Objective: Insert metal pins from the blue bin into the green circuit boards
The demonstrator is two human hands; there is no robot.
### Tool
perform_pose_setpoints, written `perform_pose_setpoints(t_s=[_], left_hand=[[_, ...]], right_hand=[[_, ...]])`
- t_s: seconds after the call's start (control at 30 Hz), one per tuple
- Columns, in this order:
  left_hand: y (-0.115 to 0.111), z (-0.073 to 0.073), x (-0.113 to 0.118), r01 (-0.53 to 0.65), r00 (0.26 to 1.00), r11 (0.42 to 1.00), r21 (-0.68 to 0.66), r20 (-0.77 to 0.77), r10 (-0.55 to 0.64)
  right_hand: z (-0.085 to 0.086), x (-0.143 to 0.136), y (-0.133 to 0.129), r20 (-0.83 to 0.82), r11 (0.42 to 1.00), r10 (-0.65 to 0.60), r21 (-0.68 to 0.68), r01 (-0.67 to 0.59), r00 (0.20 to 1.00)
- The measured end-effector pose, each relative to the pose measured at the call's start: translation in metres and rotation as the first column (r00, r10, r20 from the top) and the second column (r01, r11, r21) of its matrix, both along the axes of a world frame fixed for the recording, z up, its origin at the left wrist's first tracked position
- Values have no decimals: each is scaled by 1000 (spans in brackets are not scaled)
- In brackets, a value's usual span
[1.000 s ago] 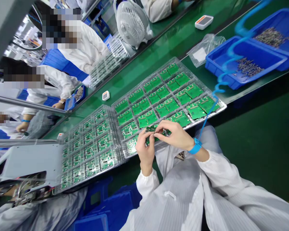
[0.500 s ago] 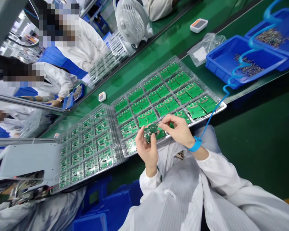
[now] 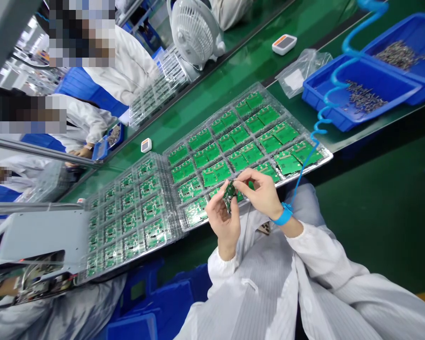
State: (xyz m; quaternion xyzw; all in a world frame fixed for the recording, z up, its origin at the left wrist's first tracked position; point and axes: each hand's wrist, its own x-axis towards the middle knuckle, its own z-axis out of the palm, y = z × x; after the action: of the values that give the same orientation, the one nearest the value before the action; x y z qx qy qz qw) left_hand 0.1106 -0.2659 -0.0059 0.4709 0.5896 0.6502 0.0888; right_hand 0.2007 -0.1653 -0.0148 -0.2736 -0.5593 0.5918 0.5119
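Listener: What is closest, and what are the hands doing?

Operator: I'm watching through the head camera; the held board is my clock's centre. Closest, toward six o'clock, is a white striped fabric gown (image 3: 258, 293). The bare left hand (image 3: 224, 223) grips a small green rectangular circuit board (image 3: 230, 192), steeply tilted, between thumb and fingers. The bare right hand (image 3: 264, 191), wearing a blue wrist strap (image 3: 282, 215), has thumb and forefinger at the board's one o'clock edge; I can't tell whether they pinch anything.

Listener: Where is that board?

Operator: Above the near edge of a clear plastic compartmented tray (image 3: 328, 156) of flat green boards, spreading from eleven to two. At nine lies a stack of clear plastic trays (image 3: 175, 226) holding component-dotted green boards.

Listener: And farther off?

Operator: A coiled blue plastic cord (image 3: 335, 78) runs toward two o'clock, crossing a shallow blue plastic bin (image 3: 310, 97) with small loose parts (image 3: 366, 97). At one lies a clear plastic bag (image 3: 297, 71). Near twelve, farther away, stands a round white fan (image 3: 194, 35); around half past ten sits a co-worker in white (image 3: 113, 66).
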Motion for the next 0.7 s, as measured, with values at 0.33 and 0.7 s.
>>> perform_pose_setpoints(t_s=[0.33, 0.7], left_hand=[[-7, 0, -6, -11, 1000, 999, -34, 25, 12], [-3, 3, -19, -34, 986, 986, -161, 156, 59]], right_hand=[[4, 3, 2, 42, 999, 42, 23, -43, 998], [-1, 2, 6, 31, 994, 95, -58, -93, 995]])
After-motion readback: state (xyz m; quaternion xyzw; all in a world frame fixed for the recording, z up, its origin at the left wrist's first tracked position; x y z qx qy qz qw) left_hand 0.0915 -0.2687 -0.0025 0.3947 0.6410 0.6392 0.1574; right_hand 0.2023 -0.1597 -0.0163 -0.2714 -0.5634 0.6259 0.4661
